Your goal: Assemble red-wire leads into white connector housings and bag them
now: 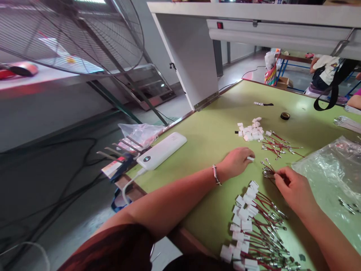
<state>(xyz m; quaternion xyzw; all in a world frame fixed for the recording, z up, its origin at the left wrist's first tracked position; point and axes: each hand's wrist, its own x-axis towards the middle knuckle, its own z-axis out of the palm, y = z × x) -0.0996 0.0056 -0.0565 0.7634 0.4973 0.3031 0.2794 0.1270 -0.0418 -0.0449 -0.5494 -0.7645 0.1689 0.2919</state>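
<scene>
A green-topped bench with a wooden edge stands on a grey concrete floor strewn with black cables. A large wire-caged fan looms at left. A white shelf on a white post spans overhead.

Bare green table lies open left of the hands, up to the power bank at the left edge. Far side – white connectors and loose wires block. Near – a row of finished wires; right, a plastic bag.
</scene>
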